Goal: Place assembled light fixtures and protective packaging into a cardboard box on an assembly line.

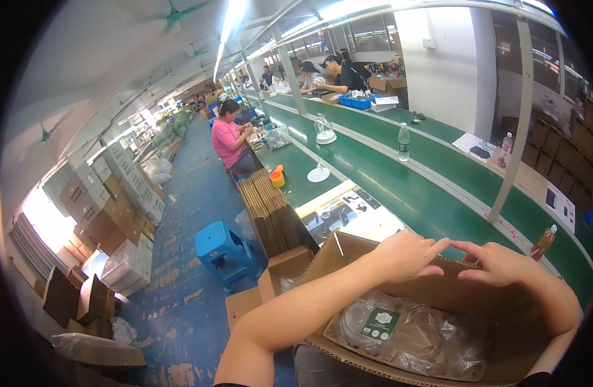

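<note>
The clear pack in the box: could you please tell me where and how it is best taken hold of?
Probably by its left and right ends, coming from above: the pack lies flat inside the box, whose top is open while its walls close off the sides. Its wide, low shape suggests using both ends.

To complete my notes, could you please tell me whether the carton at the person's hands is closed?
No, the carton is open at the top, and a clear plastic package with a green label shows inside.
</note>
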A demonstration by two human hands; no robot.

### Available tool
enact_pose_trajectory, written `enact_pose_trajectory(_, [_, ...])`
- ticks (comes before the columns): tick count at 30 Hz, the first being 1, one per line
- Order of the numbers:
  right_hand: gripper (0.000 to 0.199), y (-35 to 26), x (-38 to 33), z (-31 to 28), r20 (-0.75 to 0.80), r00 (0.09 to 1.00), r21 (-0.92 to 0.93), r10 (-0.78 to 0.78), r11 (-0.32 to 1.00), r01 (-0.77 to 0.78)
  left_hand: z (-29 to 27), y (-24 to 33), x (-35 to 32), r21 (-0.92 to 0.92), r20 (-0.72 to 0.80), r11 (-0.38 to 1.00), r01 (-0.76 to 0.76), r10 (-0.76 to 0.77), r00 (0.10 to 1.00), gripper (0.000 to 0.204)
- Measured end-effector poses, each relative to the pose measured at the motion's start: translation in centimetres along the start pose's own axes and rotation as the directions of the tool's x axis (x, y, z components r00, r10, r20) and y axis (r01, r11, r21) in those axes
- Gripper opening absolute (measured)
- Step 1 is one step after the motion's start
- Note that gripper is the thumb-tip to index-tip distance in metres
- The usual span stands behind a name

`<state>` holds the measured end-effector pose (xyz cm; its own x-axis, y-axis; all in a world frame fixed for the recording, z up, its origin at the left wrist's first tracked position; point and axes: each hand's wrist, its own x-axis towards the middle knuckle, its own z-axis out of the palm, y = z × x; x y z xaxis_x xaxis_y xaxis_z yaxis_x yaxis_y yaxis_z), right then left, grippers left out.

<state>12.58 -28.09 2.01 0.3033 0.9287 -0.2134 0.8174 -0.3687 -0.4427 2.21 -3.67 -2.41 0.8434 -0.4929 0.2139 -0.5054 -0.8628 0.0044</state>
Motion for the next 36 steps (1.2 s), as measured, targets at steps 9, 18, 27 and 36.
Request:
enact_pose_trajectory(9, [0.081,-0.11,-0.13,0.06,-0.014,1.000,-0.031,0.005,1.000,-0.006,-0.24,0.09,0.06,0.004,0.012,1.000,0.014,-0.014,1.000,0.061])
enact_pose_trajectory(18, [0.076,-0.11,-0.07,0.10,-0.020,1.000,-0.027,-0.010,1.000,0.010,-0.36,0.13,0.00,0.000,0.023,1.000,0.010,-0.010,1.000,0.060])
enact_pose_trajectory(27, [0.074,0.00,-0.04,0.11,0.000,1.000,-0.008,0.003,1.000,-0.003,-0.59,0.23,0.07,-0.063,0.037,0.998,0.029,-0.027,0.999,0.056])
enact_pose_trajectory(36, [0.074,-0.03,-0.02,0.13,0.002,1.000,-0.010,0.000,1.000,0.000,-0.48,0.17,0.08,-0.002,0.055,1.000,0.023,-0.023,0.998,0.058])
